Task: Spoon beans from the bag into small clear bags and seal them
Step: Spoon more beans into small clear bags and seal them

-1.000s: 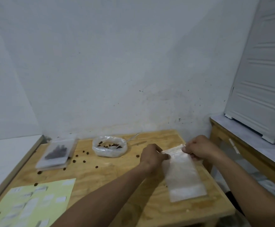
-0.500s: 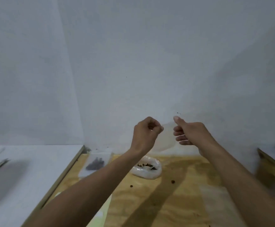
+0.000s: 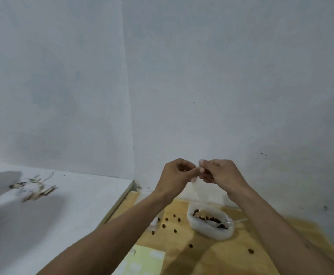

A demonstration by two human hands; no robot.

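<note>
We see the small clear bag (image 3: 203, 190) hanging upright in the air, its top pinched between our two hands, almost see-through against the wall; below it the bag of beans (image 3: 209, 223) sits open on the wooden table (image 3: 221, 257), dark beans inside; loose beans (image 3: 163, 226) lie scattered to its left.

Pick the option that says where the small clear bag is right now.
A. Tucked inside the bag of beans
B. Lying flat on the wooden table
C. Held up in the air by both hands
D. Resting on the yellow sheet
C: the left hand and right hand pinch the top of the small clear bag, which hangs above the bag of beans on the wooden table.
</note>
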